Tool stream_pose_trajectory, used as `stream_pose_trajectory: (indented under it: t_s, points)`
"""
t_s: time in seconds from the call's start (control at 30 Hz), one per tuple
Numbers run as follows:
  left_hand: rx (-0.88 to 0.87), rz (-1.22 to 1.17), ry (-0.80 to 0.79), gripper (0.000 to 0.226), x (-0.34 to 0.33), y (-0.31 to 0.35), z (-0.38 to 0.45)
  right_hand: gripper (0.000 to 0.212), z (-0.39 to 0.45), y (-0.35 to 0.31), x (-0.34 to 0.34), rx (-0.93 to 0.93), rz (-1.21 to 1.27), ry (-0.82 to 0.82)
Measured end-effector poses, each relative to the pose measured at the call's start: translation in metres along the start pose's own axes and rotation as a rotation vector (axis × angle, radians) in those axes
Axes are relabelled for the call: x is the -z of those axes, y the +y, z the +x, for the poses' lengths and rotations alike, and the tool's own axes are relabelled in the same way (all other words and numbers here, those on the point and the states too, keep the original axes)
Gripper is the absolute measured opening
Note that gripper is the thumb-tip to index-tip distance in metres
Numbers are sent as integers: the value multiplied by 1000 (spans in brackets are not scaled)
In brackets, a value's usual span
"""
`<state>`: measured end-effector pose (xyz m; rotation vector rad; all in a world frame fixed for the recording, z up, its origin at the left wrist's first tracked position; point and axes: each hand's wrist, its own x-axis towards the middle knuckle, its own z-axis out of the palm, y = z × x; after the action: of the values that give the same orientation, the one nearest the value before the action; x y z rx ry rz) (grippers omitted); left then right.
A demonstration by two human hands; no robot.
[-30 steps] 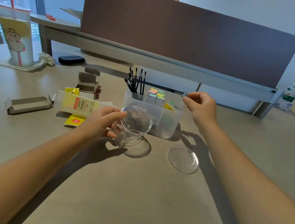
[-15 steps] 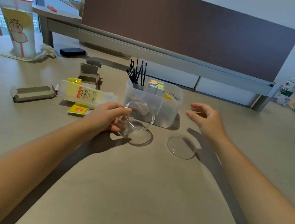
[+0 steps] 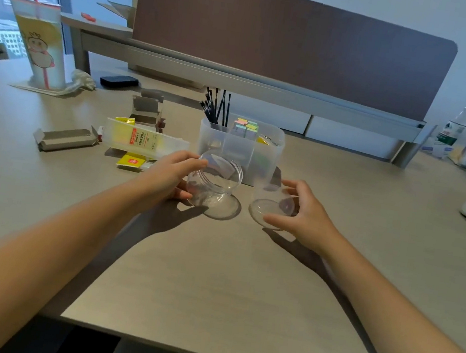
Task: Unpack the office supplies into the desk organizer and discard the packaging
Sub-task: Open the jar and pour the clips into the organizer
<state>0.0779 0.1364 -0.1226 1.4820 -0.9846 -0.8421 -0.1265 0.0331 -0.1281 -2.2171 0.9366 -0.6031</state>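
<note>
head view, centre of the frame: the left hand [image 3: 165, 177] grips a clear plastic jar [image 3: 214, 181], tipped so its open mouth points up and to the right, toward the organizer [image 3: 240, 147] just behind it; the jar looks empty from here. right beside it, a little right of centre, the clear lid [image 3: 270, 213] lies flat on the desk [image 3: 226, 280], and the right hand [image 3: 303, 213] is over it with curled fingers [image 3: 291, 192] around its far rim and the thumb at the near edge, pinching it or about to; whether it has left the desk i cannot tell. that's the relation that matters: lid to the right of the jar, very close, mouth tilted the lid's way, so the right hand is the one placed to cap it, a short move leftward, i'd judge. the organizer already holds black pens [image 3: 216, 108] and coloured sticky notes [image 3: 246, 127]. in the left middle of the frame, empty packaging waits: a clear flat case [image 3: 141, 141] and an open cardboard box [image 3: 65, 139], both nearer the left hand.
</note>
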Motion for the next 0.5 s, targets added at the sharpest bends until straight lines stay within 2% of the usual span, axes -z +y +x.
stream_pose_trajectory:
  t_s: [0.17, 0.23, 0.33, 0.37, 0.43, 0.5]
  points:
    - [9, 15, 14, 24, 9, 4, -2, 73, 8, -32, -18, 169, 67, -39]
    - [11, 40, 8, 28, 14, 5, -4, 72, 12, -39, -25, 182, 99, -48]
    - [14, 142, -66, 21, 26, 4, -11, 70, 17, -46, -36, 170, 113, -63]
    - [29, 172, -80, 29, 32, 2, -13, 70, 18, -48, -40, 170, 124, -72]
    - [50, 252, -27, 50, 41, -3, -15, 70, 20, -54, -50, 176, 135, -92]
    - [-5, 313, 84, 51, 50, -6, -19, 72, 23, -60, -58, 174, 133, -112]
